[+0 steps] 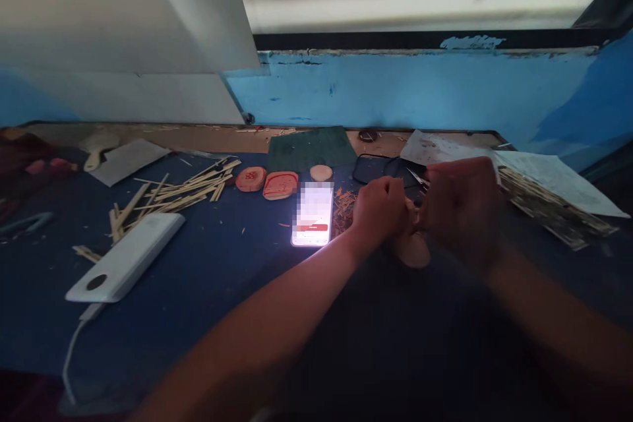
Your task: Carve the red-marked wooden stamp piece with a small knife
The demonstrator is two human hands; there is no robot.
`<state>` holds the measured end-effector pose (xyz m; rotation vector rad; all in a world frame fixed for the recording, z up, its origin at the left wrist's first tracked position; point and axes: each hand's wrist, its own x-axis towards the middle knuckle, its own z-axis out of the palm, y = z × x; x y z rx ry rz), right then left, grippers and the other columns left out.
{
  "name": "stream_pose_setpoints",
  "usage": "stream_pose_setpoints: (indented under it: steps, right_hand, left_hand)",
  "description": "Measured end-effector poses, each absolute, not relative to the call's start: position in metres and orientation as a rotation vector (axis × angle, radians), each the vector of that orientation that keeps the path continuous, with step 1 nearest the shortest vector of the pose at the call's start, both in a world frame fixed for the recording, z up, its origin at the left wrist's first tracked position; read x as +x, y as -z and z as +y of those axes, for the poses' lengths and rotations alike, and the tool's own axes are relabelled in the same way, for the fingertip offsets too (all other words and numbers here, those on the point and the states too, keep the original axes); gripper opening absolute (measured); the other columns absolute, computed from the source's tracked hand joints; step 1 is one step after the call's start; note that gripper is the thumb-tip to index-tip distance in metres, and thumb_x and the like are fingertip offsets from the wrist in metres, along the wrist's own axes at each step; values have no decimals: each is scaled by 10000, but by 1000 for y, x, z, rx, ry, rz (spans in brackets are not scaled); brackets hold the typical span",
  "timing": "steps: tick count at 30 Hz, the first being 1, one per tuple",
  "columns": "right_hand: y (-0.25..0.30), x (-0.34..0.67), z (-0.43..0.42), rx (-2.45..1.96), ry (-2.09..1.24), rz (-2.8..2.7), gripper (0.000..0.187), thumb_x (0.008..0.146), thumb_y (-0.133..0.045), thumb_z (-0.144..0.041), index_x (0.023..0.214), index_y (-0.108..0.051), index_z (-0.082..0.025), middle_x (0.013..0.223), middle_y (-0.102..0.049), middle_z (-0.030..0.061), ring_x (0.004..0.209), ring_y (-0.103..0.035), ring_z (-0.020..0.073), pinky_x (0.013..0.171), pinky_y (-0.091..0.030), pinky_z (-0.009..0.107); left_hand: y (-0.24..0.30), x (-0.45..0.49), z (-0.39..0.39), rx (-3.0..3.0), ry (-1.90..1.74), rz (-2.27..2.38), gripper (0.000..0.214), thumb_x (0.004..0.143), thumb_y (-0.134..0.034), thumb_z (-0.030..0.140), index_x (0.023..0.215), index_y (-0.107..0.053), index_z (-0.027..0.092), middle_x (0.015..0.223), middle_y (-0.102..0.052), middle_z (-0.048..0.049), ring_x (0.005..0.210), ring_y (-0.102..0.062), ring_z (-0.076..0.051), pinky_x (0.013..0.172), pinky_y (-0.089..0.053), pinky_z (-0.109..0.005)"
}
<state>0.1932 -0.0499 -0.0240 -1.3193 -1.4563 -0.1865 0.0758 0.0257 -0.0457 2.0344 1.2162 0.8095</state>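
Observation:
My left hand [380, 211] is curled closed just right of the lit phone [312, 214]. Whatever lies inside its fingers is hidden. Close beside it, my right hand [457, 208] is smeared by motion, but its fingers look bent inward around something I cannot make out. A thin pale pointed tip [417, 177] shows between the two hands; its kind is unclear. Below them lies a rounded, pale brown flat piece [414, 252], partly covered by the hands. Small brown shavings [345, 206] are heaped between the phone and my left hand.
Thin wooden sticks [182, 191] lie at left behind a white power bank-like device [126, 257] with a cable. Red-marked round pieces [250, 179] and a pale disc [321, 173] sit near a dark green sheet [311, 148]. Papers [564, 178] and darker strips [554, 211] are at right.

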Motion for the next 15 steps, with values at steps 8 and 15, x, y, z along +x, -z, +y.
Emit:
stream_pose_setpoints:
  steps: [8, 15]
  right_hand:
    - [26, 184, -54, -1259, 163, -1480, 85, 1011, -617, -275, 1090, -590, -261, 548, -559, -64, 408, -559, 158, 412, -393, 303]
    - [28, 188, -55, -1256, 150, -1478, 91, 1004, -630, -290, 1082, -604, -251, 550, -587, -57, 394, -549, 155, 400, -388, 296]
  left_hand:
    - [54, 79, 23, 2187, -855, 1270, 458, 1082, -319, 353, 1059, -737, 167, 984, -767, -120, 906, -693, -212, 737, -498, -319]
    - [69, 79, 26, 2615, -788, 1299, 422, 1030, -421, 243, 1395, -587, 110, 1147, -736, -169, 1052, -697, -273, 879, -548, -376]
